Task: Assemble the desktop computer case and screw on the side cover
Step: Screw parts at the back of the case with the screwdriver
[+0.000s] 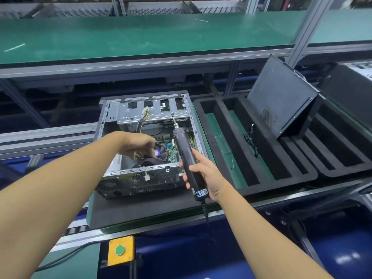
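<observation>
Computer case lies open on its side on a black mat near the front edge of the worktop. The right hand grips a black power screwdriver, and its tip touches the metal frame at the far side of the case. The left hand is over the fan, fingers curled, pinching a small shiny thing. The dark side cover leans in a black foam tray toward the right edge
</observation>
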A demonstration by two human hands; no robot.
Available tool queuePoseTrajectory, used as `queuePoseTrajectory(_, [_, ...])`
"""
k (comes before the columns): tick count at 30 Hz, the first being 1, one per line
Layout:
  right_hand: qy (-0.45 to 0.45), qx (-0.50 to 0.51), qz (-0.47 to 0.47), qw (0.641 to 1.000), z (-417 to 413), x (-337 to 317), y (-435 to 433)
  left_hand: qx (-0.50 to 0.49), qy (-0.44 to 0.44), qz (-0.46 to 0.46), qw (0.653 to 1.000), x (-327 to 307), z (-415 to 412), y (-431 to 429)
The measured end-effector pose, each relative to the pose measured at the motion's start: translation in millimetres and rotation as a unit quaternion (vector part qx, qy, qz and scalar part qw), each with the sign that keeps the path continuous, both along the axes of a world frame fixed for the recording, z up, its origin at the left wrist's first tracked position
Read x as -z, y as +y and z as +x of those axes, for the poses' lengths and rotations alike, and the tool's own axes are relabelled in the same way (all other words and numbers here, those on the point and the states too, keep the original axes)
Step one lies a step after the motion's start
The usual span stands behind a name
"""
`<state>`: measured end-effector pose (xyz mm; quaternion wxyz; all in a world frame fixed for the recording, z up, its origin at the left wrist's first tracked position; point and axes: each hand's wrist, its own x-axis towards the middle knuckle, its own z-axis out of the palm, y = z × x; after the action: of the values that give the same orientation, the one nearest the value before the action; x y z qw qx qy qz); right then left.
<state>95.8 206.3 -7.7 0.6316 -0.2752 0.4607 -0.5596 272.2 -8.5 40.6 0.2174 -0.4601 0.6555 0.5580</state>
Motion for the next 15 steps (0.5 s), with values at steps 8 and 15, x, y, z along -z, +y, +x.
queuePoseTrajectory(8, [-0.003,-0.001,-0.003,1.0,4.4,-0.3,-0.5,0.029,0.01,-0.011,0.999,10.6,24.2,17.0])
queuePoseTrajectory(15, [-0.017,0.0,-0.009,1.0,17.8,1.6,3.4,0.265,-0.082,-0.219,0.936,-7.1,32.0,20.7])
